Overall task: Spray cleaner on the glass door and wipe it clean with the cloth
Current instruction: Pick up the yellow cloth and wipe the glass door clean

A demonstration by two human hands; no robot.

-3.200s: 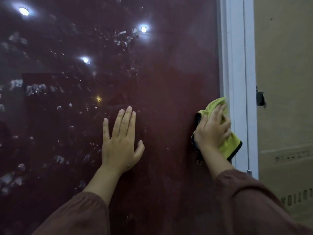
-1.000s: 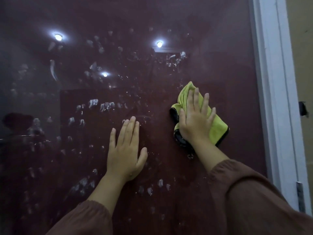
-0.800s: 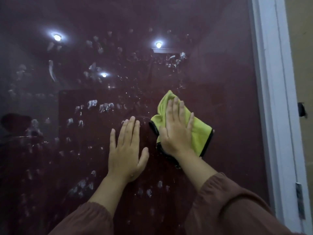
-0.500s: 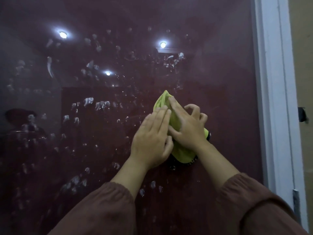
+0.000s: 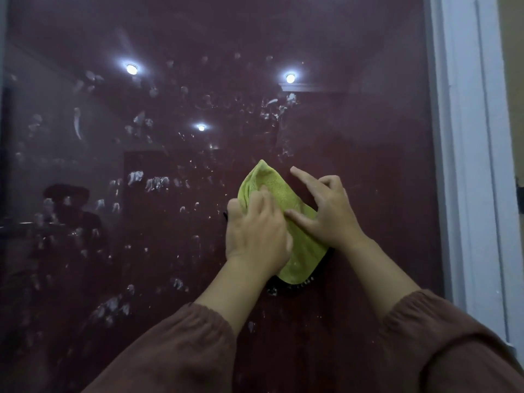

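Your left hand (image 5: 256, 234) grabs the soft, fuzzy green cloth (image 5: 279, 211) on the shiny glass door (image 5: 354, 114); your right hand (image 5: 326, 211) presses it, fingers half-curled.

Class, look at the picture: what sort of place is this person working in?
Probably indoors, in a home or building: a dark glass door in a white frame reflects recessed ceiling lights, beside a beige wall.

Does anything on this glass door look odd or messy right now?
Yes: whitish blotches cover the glass door left of the green cloth, apparently unwiped residue. The strip right of the cloth looks clearer.
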